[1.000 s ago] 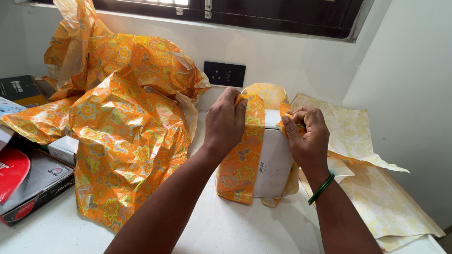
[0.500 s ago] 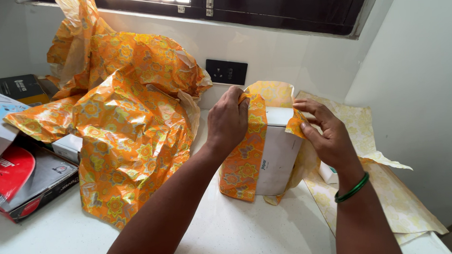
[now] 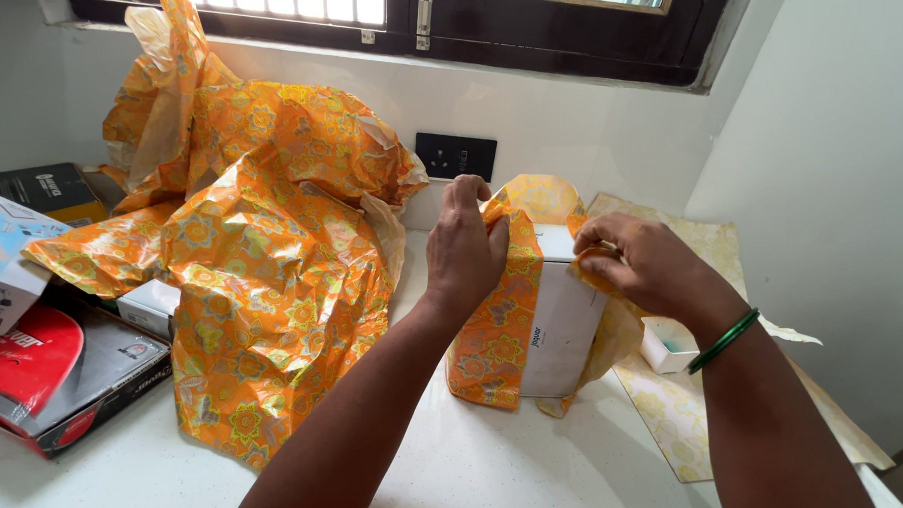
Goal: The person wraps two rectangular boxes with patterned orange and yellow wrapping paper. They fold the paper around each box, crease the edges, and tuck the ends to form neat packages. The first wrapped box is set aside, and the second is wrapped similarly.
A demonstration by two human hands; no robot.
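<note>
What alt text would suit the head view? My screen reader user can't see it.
Two bare hands fold orange floral wrapping paper around a white box on a white counter: the left hand presses paper to its left side, the right hand pinches paper at its right edge. A crumpled heap of the same paper lies left.

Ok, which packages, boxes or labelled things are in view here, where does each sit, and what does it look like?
White box: counter centre, upright, half wrapped in orange floral paper, held by left hand and right hand.
Light blue and white box: far left, tilted.
Black box: back left, by the wall.
Red and black flat box: front left, lying flat.
Small white box: left, partly under the loose paper.
Small white box with teal inside: right of the wrapped box.
</note>
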